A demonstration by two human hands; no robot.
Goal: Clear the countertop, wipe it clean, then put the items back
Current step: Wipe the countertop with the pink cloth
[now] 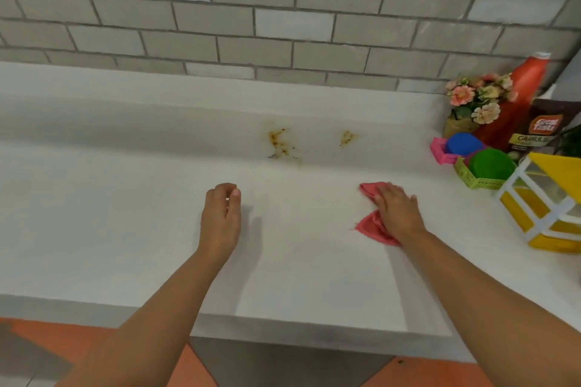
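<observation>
A white countertop (125,198) stretches across the view. My right hand (396,210) presses flat on a pink cloth (371,228) lying on the counter right of centre. My left hand (221,214) hovers over the middle of the counter with fingers loosely curled, holding nothing. Two brown-yellow stains mark the rear of the counter: a larger stain (279,141) and a smaller stain (346,137). Both lie beyond the hands.
Items crowd the right end: a flower pot (474,104), a red bottle (518,97), a brown coffee pouch (544,129), a pink basket (440,152) with a blue lid, a green basket (471,177) with a green lid, and a yellow-white rack (547,210). A grey tiled wall (283,9) stands behind.
</observation>
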